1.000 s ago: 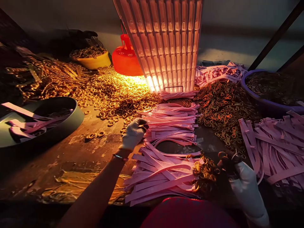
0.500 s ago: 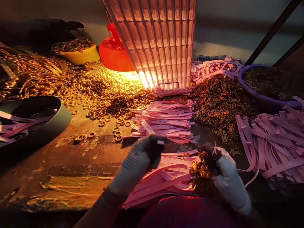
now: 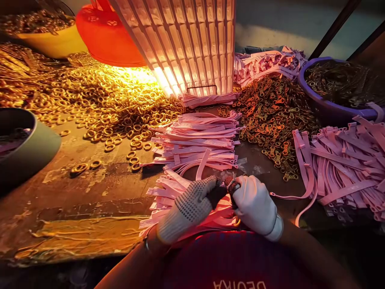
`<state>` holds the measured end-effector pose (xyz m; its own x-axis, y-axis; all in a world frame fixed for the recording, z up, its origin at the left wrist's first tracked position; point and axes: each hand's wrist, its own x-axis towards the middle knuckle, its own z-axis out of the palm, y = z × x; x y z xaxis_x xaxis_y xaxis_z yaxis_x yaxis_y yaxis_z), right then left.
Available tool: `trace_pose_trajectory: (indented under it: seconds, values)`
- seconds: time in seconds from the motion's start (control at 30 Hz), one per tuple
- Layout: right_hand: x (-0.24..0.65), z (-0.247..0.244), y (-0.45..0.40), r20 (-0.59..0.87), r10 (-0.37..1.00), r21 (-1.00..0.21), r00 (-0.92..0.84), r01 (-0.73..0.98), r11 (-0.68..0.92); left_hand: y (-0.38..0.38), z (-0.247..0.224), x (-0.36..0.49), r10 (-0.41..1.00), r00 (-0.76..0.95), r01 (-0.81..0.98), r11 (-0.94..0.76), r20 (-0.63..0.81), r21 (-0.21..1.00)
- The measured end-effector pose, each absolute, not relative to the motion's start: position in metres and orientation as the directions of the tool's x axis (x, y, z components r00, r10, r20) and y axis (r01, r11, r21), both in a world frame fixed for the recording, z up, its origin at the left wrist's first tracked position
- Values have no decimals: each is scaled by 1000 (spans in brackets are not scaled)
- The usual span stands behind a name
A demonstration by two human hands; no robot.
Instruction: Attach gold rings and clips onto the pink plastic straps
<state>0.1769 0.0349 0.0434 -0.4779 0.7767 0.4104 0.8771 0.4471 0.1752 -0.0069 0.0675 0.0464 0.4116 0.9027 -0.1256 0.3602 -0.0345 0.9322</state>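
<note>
My left hand (image 3: 192,200), in a dotted work glove with dark fingertips, is closed on a pink strap (image 3: 203,163); a length of it curves up behind the fingers. Meeting it fingertip to fingertip, my right hand (image 3: 255,202) in a white glove is pinched closed. Whatever sits between the right fingers is hidden by the glove. Below both hands lies a heap of pink straps (image 3: 156,200), with a bit of gold metal showing near the right wrist. Just beyond is a neat stack of pink straps (image 3: 201,136).
Gold rings (image 3: 126,112) spread under a red lamp (image 3: 108,36). A ribbed panel (image 3: 192,44) stands behind the stack. Small metal hooks (image 3: 270,112) lie at right, beside a purple tub (image 3: 325,108) and more pink straps (image 3: 345,168). A grey-green bowl (image 3: 45,140) is at left.
My right hand has left the gold pieces on the near straps and come left to meet my left hand, which moved slightly right. The view has tilted down and shifted right.
</note>
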Motion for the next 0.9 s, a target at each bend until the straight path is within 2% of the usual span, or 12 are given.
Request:
trace_pose_trajectory:
  seconds: [0.1, 0.17, 0.27, 0.37, 0.5, 0.57, 0.63, 0.7, 0.8, 0.9]
  values:
    - [177, 41, 34, 426, 791, 92, -440, 890, 446, 68, 43, -11, 845, 502, 365, -11, -187, 931]
    - [179, 39, 35, 424, 783, 63, -456, 877, 477, 65, 37, -10, 852, 498, 404, -63, -162, 913]
    - [180, 38, 38, 450, 750, 98, -484, 862, 498, 62, 27, -6, 863, 502, 437, -190, -62, 879]
    - [182, 41, 39, 442, 769, 111, -462, 879, 464, 63, 20, -5, 852, 520, 394, -168, -68, 904]
    - [184, 53, 40, 227, 835, 78, -501, 864, 497, 65, 21, -9, 893, 421, 399, -22, -161, 917]
    - [185, 55, 43, 101, 861, 72, -498, 867, 493, 63, 22, -10, 905, 388, 411, 2, -176, 912]
    - [187, 52, 45, 40, 864, 67, -503, 864, 500, 59, 23, -10, 896, 409, 405, -8, -173, 914]
    - [188, 45, 46, 70, 828, 64, -557, 831, 553, 56, 23, -8, 887, 432, 403, -28, -164, 915]
    - [190, 34, 43, 228, 732, 81, -642, 762, 643, 53, 27, -4, 884, 450, 400, -75, -124, 914]
    - [191, 31, 39, 366, 673, 92, -642, 745, 661, 54, 34, -2, 869, 489, 371, -133, -72, 919]
